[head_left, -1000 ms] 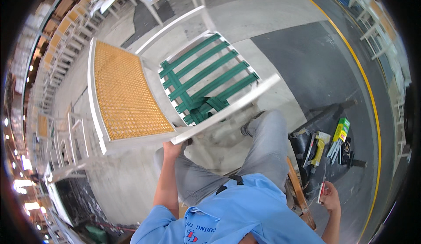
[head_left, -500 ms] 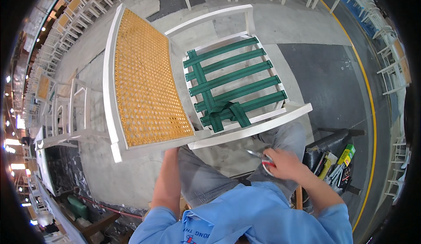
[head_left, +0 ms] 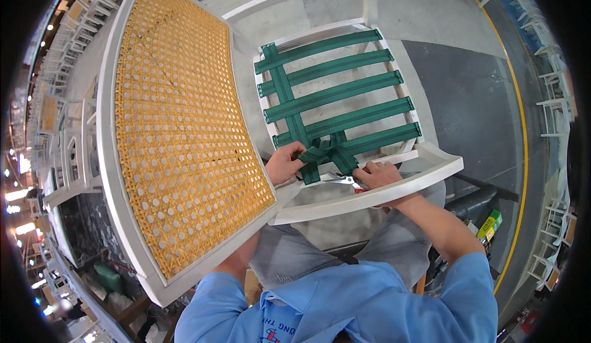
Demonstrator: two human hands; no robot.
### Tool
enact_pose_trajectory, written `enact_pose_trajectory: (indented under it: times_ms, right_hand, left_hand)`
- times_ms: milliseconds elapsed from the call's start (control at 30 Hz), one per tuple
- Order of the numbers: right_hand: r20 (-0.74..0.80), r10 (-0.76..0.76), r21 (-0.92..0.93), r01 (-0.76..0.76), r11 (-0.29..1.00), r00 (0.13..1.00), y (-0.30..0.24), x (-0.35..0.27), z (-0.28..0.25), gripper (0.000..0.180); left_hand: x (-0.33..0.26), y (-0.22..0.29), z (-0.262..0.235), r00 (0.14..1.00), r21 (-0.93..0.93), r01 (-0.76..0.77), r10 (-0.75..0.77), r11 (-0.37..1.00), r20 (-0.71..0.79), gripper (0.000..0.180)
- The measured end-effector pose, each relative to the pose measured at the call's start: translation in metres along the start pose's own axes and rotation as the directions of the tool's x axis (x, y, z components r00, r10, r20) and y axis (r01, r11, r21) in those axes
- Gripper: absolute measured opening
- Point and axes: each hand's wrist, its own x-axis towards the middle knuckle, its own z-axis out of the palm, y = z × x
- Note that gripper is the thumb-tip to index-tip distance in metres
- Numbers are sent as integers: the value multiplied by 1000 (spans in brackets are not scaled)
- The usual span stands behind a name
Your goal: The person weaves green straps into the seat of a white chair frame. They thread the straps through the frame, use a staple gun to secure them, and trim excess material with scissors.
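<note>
A white armchair frame with a woven yellow cane back stands tilted before me. Green webbing straps run across its seat, and one strap crosses them near the back. At the seat's near corner, a loose folded end of webbing lies in loops. My left hand, reaching around behind the cane back, pinches this webbing. My right hand comes over the near armrest and holds red-handled scissors, with the blades lying beside the strap end. Part of the handles is hidden by my fingers.
A black bag or padded seat with tools and a green-yellow box sits at the right. Other white chair frames stand at the left, and more line the far right. A yellow line runs along the floor.
My left hand has come up from below the cane back to the webbing. The scissors in my right hand have moved up to the seat. The chair appears closer and larger.
</note>
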Motion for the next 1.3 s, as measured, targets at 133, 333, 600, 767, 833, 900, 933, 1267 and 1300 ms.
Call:
enact_pose_trajectory:
  times_ms: [133, 333, 600, 767, 833, 900, 933, 1267, 1300]
  right_hand:
    - [10, -72, -24, 73, 997, 997, 1, 18, 9, 39]
    - [85, -126, -21, 128, 992, 988, -2, 37, -1, 36]
    - [119, -118, -48, 125, 991, 986, 5, 22, -11, 39]
    - [103, -115, -39, 120, 992, 988, 1, 24, -14, 41]
    - [50, -140, -24, 142, 990, 989, 4, 27, -9, 42]
    - [98, -152, -5, 153, 988, 984, 4, 35, -4, 41]
    - [122, -160, 7, 160, 987, 980, 3, 40, -1, 41]
    - [139, -273, 114, 258, 959, 952, 9, 53, 10, 38]
    - [89, -299, 111, 289, 951, 950, 7, 56, 9, 37]
  left_hand:
    - [-1, 5, 6, 999, -93, -38, 40, 995, 20, 15]
    - [-3, 5, 3, 999, -113, -11, 17, 994, 48, 14]
    - [-5, -3, 3, 997, -196, -62, 68, 979, 22, 11]
    - [-7, -7, 0, 999, -212, -21, 31, 977, 44, 11]
    - [-4, -6, 2, 997, -210, -41, 55, 977, 61, 11]
    - [-4, -5, 2, 995, -194, -56, 70, 979, 66, 11]
    - [-3, -5, 2, 996, -190, -39, 53, 981, 72, 11]
    - [4, 2, 5, 996, -181, 42, -28, 982, 81, 13]
    - [4, 2, 4, 996, -171, 45, -32, 984, 81, 12]
